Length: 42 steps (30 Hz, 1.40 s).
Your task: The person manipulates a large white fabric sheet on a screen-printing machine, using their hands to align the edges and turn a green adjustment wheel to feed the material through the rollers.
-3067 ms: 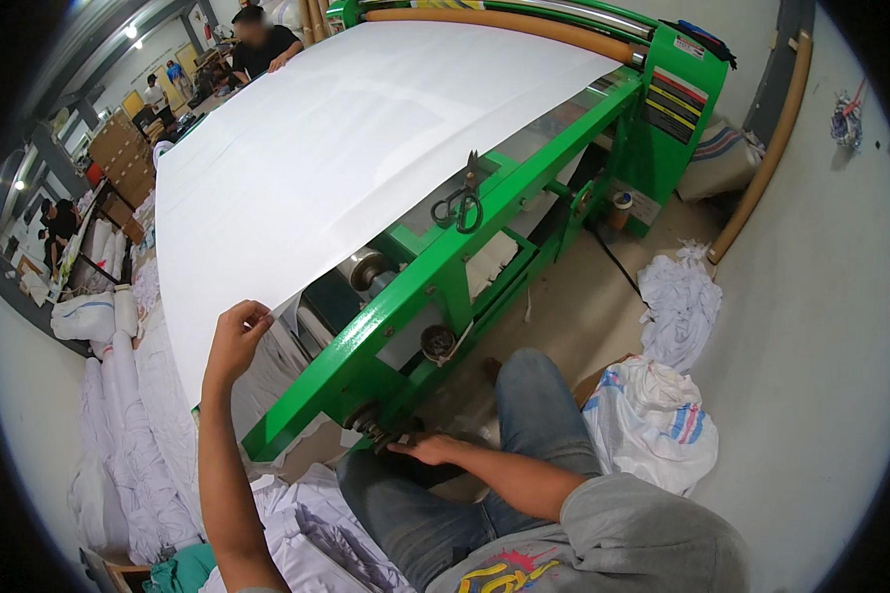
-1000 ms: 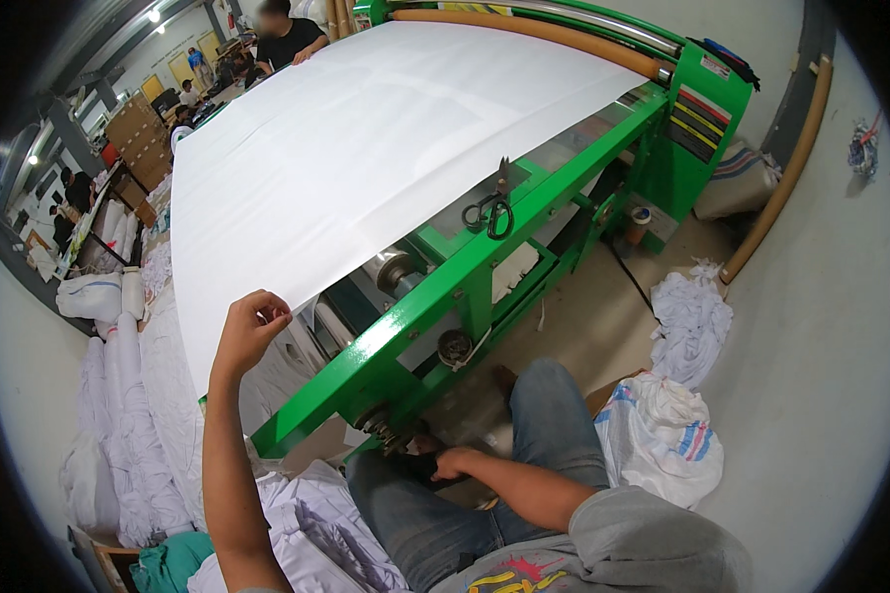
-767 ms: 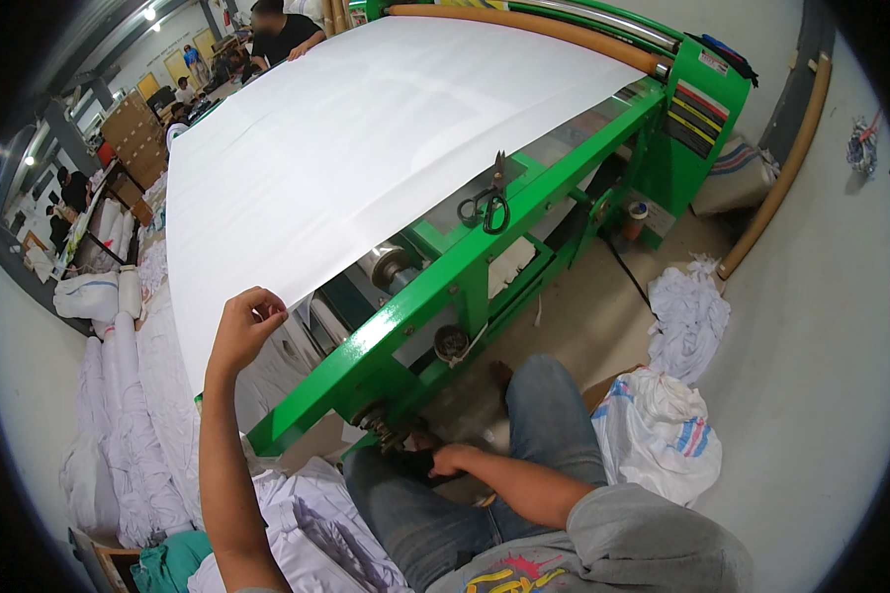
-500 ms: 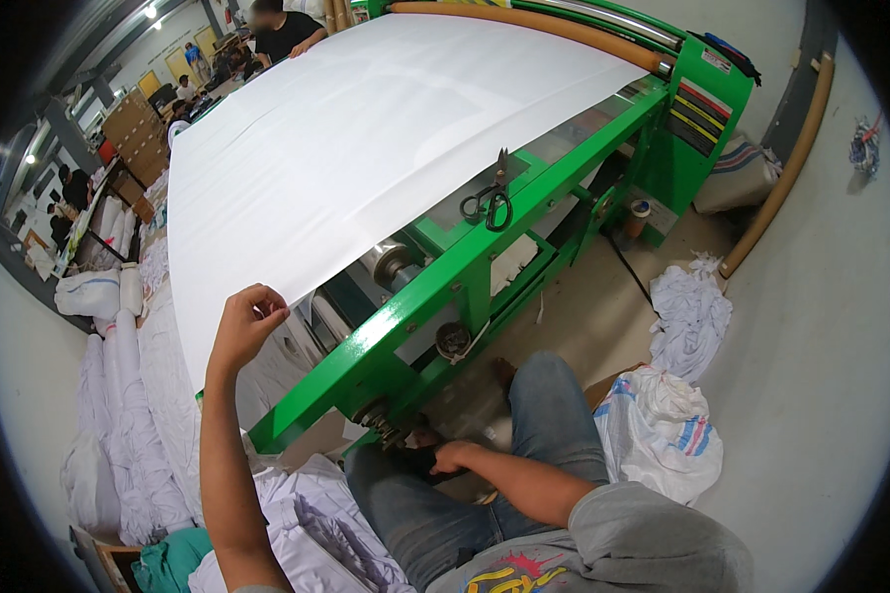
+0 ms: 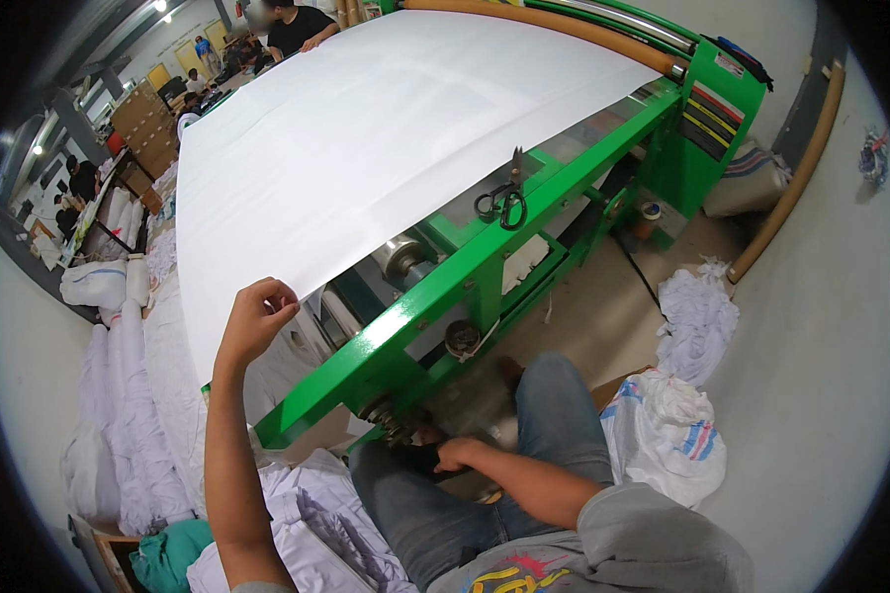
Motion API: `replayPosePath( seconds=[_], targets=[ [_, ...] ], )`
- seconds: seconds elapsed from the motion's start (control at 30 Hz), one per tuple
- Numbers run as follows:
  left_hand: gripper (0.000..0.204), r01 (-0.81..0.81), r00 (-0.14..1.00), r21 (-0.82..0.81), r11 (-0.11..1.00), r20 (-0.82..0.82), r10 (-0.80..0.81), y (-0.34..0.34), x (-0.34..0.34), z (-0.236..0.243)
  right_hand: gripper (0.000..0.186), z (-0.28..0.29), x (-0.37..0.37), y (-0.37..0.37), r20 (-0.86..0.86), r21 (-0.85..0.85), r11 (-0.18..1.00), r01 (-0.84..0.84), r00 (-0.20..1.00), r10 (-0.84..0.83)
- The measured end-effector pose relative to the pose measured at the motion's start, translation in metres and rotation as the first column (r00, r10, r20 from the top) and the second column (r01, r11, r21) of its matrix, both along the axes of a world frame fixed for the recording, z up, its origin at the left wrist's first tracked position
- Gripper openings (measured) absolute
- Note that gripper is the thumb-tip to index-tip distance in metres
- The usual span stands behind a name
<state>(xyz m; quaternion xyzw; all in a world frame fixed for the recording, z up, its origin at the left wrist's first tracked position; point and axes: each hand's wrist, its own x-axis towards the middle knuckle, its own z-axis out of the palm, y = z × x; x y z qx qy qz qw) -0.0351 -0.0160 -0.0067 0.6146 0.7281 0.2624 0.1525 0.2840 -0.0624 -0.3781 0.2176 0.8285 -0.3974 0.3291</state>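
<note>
My left hand (image 5: pixel 269 308) pinches the near edge of a wide white sheet (image 5: pixel 396 119) stretched over the bed of a green machine (image 5: pixel 494 287). My right hand (image 5: pixel 455 455) is low between my knees, just right of a metal spindle mechanism (image 5: pixel 386 420) under the frame. Its fingers curl into shadow around something dark that I cannot make out. Black scissors (image 5: pixel 509 203) lie on the near rail beside the sheet's edge, and an orange-brown roller (image 5: pixel 564 28) spans the far end.
A co-worker in black (image 5: pixel 297 30) leans at the sheet's far side; others work behind. Long white fabric bundles (image 5: pixel 109 415) lie at left, crumpled white cloth (image 5: pixel 692 316) and a striped sack (image 5: pixel 663 435) at right. A cardboard tube (image 5: pixel 791 168) leans on the right wall.
Since the earliest frame, my right hand has shifted slightly right, away from the metal mechanism. My left hand stays at the sheet's edge, while the view has shifted a little.
</note>
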Motion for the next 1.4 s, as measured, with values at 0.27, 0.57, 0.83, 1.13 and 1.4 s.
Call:
replayPosePath(
  seconds=[0.27, 0.57, 0.83, 1.13, 1.4],
  targets=[
    [0.014, 0.009, 1.000, 0.026, 1.000, -0.028, -0.008, 0.003, 0.001, -0.001, 0.029, 0.271, 0.013, 0.081, -0.675, -0.557, 0.778, 0.291, 0.387, -0.628],
    [0.020, -0.035, 0.998, 0.099, 0.995, 0.052, 0.030, -0.004, -0.024, 0.000, 0.037, 0.342, -0.082, 0.304, -0.933, 0.341, 0.407, 0.847, 0.359, 0.033],
    [0.068, -0.096, 0.980, 0.041, 0.995, -0.170, 0.102, 0.003, -0.020, -0.013, 0.073, 0.312, -0.121, 0.344, -0.587, 0.693, 0.387, 0.608, 0.788, -0.188],
    [0.117, -0.100, 0.932, -0.194, 0.976, -0.362, 0.023, 0.002, 0.000, -0.010, 0.078, 0.315, -0.101, 0.325, -0.531, 0.722, 0.384, 0.575, 0.817, -0.223],
    [0.074, -0.069, 0.949, -0.199, 0.978, -0.317, 0.003, 0.006, -0.005, -0.011, 0.074, 0.319, -0.093, 0.311, -0.589, 0.688, 0.357, 0.632, 0.774, -0.234]
  ],
)
